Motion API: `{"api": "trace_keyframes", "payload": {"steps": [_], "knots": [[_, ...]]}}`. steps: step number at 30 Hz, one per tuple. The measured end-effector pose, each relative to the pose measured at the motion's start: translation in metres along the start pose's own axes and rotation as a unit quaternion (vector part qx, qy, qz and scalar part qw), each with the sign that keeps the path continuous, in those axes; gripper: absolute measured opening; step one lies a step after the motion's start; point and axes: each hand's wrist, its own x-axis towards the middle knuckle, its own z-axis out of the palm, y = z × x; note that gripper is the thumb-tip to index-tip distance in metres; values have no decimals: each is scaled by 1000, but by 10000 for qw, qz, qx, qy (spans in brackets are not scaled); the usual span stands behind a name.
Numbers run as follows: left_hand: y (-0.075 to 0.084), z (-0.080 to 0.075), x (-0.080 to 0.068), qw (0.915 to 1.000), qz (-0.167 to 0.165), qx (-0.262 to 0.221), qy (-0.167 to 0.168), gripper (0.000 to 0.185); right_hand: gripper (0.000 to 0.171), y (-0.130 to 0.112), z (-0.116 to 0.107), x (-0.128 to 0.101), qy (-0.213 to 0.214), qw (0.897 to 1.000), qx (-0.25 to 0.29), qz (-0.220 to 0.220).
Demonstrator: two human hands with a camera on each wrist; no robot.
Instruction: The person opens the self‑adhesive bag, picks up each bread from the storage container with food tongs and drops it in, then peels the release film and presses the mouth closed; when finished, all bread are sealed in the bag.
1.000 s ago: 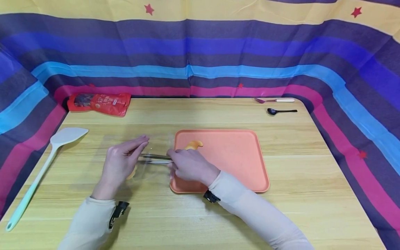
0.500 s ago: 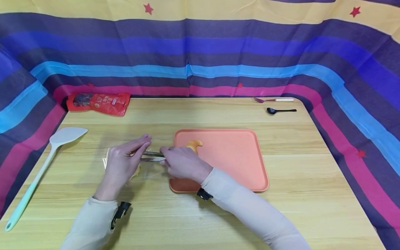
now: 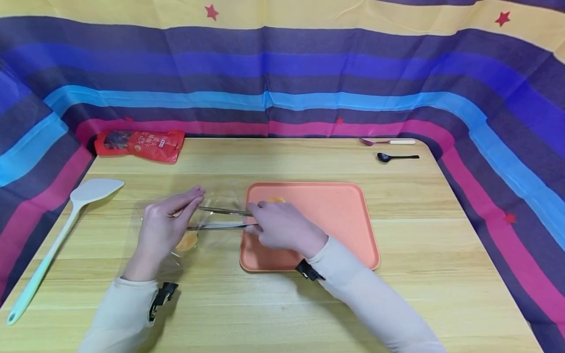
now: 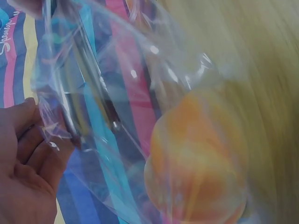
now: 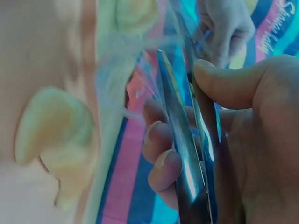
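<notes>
My left hand (image 3: 163, 223) pinches the edge of a clear plastic bag (image 4: 154, 49) over the table, left of the pink tray (image 3: 326, 225). Inside the bag, below that hand, is a round golden bun (image 4: 196, 158). My right hand (image 3: 287, 228) grips metal tongs (image 3: 225, 226) above the tray's left edge. The arms of the tongs point left, spread apart, and their tips reach into the bag near my left fingers. A curved golden bread piece (image 5: 56, 135) lies on the tray, mostly hidden by my right hand in the head view.
A long spatula (image 3: 48, 250) with a white head and mint handle lies at the left. A red food pouch (image 3: 150, 146) is at the back left. At the back right lie a white-handled fork (image 3: 393, 142) and a black spoon (image 3: 397, 157). Striped cloth (image 3: 265, 63) surrounds the table.
My right hand moved left, then back right, now covering more of the bread on the tray. The tongs narrowed and have spread wider again. My left hand shifted slightly left.
</notes>
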Motion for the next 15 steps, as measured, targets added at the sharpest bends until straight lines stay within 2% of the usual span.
{"api": "trace_keyframes", "payload": {"steps": [7, 15], "knots": [[-1, -2, -1, 9993, -60, -181, -310, 28, 28, 11, -12, -21, 54, 9998, -83, 156], [-1, -6, -1, 9972, -270, -127, -681, 26, 22, 29, -21, -50, 228, 9984, 262, 448]]}}
